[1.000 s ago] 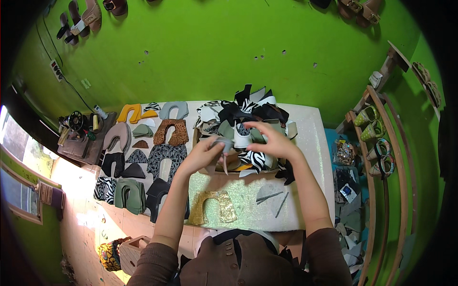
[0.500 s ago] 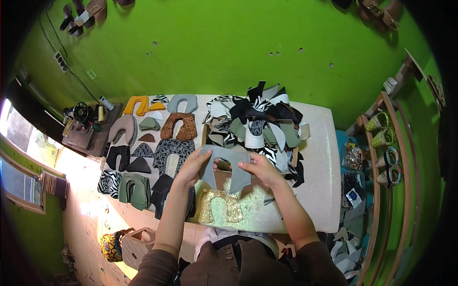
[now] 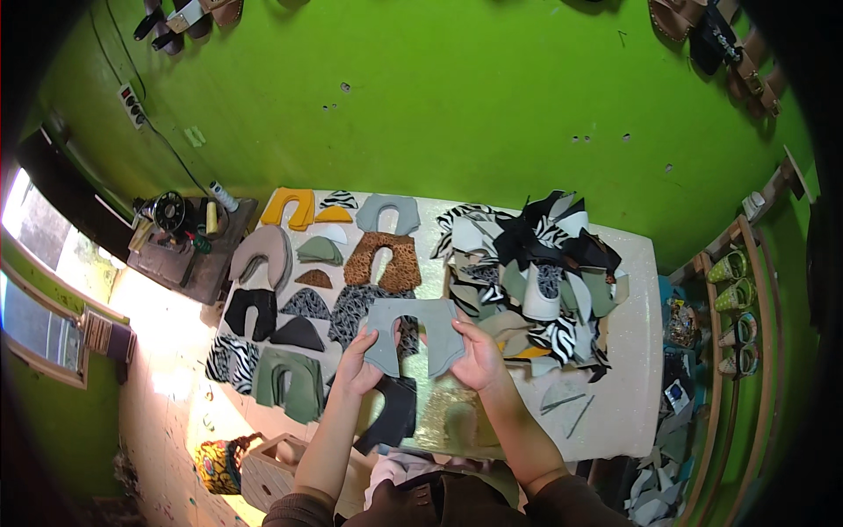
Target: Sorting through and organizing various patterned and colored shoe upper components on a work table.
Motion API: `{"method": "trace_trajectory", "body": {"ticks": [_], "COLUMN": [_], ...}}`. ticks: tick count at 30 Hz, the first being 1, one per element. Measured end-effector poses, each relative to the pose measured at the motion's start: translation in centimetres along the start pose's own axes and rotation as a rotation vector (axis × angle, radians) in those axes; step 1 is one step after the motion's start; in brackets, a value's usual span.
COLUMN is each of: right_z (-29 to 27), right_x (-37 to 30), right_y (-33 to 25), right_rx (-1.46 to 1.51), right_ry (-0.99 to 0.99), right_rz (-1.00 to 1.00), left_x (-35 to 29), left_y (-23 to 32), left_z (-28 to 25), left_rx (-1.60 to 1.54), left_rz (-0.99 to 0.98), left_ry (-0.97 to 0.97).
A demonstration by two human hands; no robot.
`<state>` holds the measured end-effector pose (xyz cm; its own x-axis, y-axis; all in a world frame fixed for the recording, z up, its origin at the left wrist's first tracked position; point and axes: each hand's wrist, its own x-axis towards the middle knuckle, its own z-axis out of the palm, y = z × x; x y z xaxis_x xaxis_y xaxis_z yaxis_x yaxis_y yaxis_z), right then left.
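A light grey U-shaped cut piece (image 3: 408,309), like a shoe upper, is held up over the table with its two legs pointing toward me. My left hand (image 3: 360,364) pinches its left leg, thumb in front. On the other leg, my right hand (image 3: 477,356) grips the outer edge in the same way. Partly hidden behind the piece lies a black-and-grey patterned stack (image 3: 351,307). Nearer to me are a black cut piece (image 3: 392,415) and a shiny gold one (image 3: 443,420), the gold one partly covered by my right forearm.
Stacks of cut pieces fill the left side, including leopard-print (image 3: 382,256), green (image 3: 290,384), mustard (image 3: 287,209) and taupe (image 3: 261,256) ones. A heap of mixed scraps (image 3: 536,272) covers the right. A sewing machine (image 3: 169,212) stands far left; a shoe rack (image 3: 713,351) holds sandals at right.
My view has turned, so the table appears farther right and lower. The held grey piece has shifted left over the table, and now overlaps the patterned stack. Both hands keep their grip.
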<state>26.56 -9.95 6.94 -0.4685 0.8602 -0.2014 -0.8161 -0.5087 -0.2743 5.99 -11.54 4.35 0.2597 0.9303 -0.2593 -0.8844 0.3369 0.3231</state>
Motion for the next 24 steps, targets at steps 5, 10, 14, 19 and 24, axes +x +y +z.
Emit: {"method": "trace_trajectory", "body": {"ticks": [5, 10, 14, 19, 24], "right_z": [1.1, -0.6, -0.9, -2.1, -3.2], "right_x": [5.9, 13.3, 18.5, 24.1, 28.3], "right_y": [5.3, 8.4, 8.0, 4.9, 2.1], "right_rx": [0.206, 0.331, 0.202, 0.179, 0.152], "right_ry": [-0.024, 0.002, 0.156, 0.168, 0.240], "right_rz": [-0.093, -0.099, -0.208, -0.308, -0.375], "left_x": [3.0, 7.6, 12.7, 18.9, 25.0], "left_y": [5.4, 9.8, 12.7, 14.9, 15.6], "left_z": [-2.3, -4.4, -5.8, -4.8, -5.5], "left_rx": [-0.096, -0.077, -0.010, 0.025, 0.097], "left_rz": [-0.015, -0.084, -0.084, -0.080, -0.048], "left_ry": [0.036, 0.046, -0.011, 0.006, -0.002]}}
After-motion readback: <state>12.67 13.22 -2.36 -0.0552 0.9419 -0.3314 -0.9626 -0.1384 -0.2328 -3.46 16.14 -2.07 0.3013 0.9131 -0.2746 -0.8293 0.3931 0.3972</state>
